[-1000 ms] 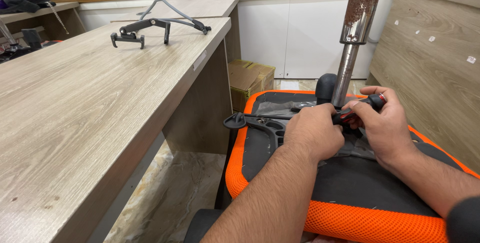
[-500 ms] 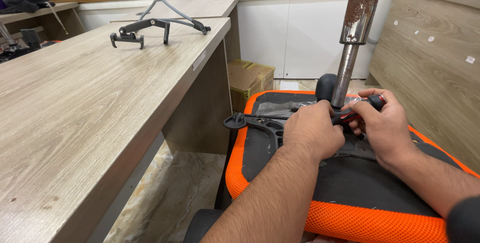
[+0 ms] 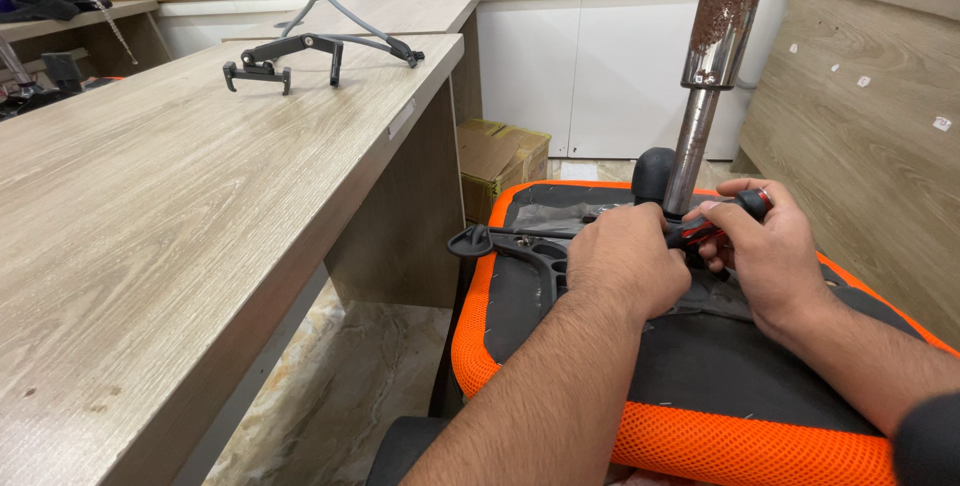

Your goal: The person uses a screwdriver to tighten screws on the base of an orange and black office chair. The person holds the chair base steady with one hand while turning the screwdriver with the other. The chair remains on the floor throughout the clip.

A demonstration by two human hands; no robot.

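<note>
While both hands remain in place as before, left hand point(image 3: 625, 261) presses the mechanism point(image 3: 520, 246), right hand point(image 3: 765, 246) clamped on the screwdriver point(image 3: 715, 226).

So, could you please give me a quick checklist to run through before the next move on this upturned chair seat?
1. Right hand closed on the red-and-black tool handle: ok.
2. Left hand pressed on the mechanism beside the gas column: ok.
3. Tool tip seated: cannot tell, hidden by the hands.
4. Orange seat lying underside up: ok.
5. Black lever clear of the hands: ok.
</note>
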